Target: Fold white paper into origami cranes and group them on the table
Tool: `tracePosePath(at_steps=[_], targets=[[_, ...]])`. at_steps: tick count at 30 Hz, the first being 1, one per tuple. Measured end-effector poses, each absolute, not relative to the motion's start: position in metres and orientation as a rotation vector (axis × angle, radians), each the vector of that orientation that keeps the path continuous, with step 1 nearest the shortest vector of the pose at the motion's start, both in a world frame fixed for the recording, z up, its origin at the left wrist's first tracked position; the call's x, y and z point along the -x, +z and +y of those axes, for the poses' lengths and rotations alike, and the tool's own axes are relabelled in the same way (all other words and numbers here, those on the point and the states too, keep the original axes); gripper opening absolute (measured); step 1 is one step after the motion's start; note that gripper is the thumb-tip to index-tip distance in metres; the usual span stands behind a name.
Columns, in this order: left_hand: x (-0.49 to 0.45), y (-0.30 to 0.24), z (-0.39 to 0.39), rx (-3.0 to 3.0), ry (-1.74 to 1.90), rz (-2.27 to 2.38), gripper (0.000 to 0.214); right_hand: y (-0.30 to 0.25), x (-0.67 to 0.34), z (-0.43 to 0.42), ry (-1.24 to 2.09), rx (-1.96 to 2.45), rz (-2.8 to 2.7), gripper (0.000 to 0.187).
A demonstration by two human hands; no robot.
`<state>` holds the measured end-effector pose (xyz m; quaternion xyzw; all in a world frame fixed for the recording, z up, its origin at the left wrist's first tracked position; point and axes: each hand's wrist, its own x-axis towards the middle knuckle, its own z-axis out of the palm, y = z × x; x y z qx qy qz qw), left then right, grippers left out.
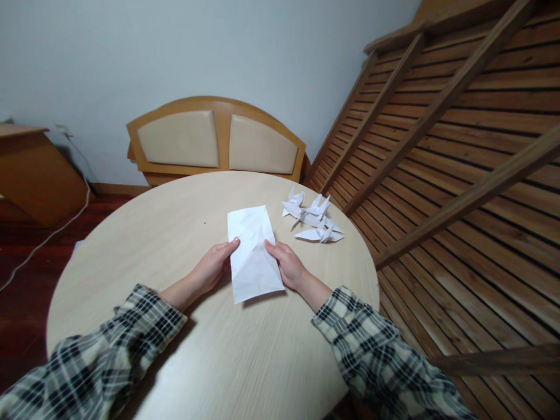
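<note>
A white sheet of paper point(256, 265), marked with crease lines, is held up a little above the round table. My left hand point(214, 265) grips its left edge, thumb on top and fingers behind. On the opposite edge, my right hand point(289, 265) pinches the sheet the same way. The fingers under the paper are mostly hidden. Beyond my right hand lies a group of several white folded paper cranes point(321, 234), close together near the table's far right side.
The pale round wooden table point(131, 256) spreads under both arms. Behind it stands a headboard point(223, 134) with cream panels against the wall. A slatted wooden frame point(437, 175) leans along the right. At left are a desk point(39, 175) and a white cable point(52, 233).
</note>
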<state>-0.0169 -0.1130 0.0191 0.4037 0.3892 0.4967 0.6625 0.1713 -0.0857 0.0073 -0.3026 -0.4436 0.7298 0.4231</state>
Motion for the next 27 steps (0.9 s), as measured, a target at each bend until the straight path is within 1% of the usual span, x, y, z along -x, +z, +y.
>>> tracePosePath(at_steps=[5, 9, 12, 18, 22, 27], targets=[[0.023, 0.018, -0.111, -1.181, 1.108, 0.979, 0.037, 0.009, -0.177, -0.081, 1.743, 0.819, -1.053, 0.050], [0.024, 0.022, -0.112, -1.395, 1.150, 1.107, 0.041, 0.008, -0.179, -0.078, 1.710, 0.862, -1.089, 0.050], [0.024, 0.026, -0.112, -1.425, 1.231, 1.177, 0.044, 0.006, -0.179, -0.078, 1.695, 0.881, -1.188, 0.050], [0.026, 0.028, -0.111, -1.396, 1.323, 1.231, 0.039, 0.002, -0.179, -0.075, 1.451, 0.958, -1.428, 0.039], [0.026, 0.024, -0.110, -1.366, 1.200, 1.130, 0.036, 0.000, -0.180, -0.071, 1.338, 0.993, -1.421, 0.034], [0.023, 0.021, -0.111, -1.504, 0.994, 1.069, 0.046, 0.002, -0.183, -0.068, 1.283, 0.974, -1.421, 0.033]])
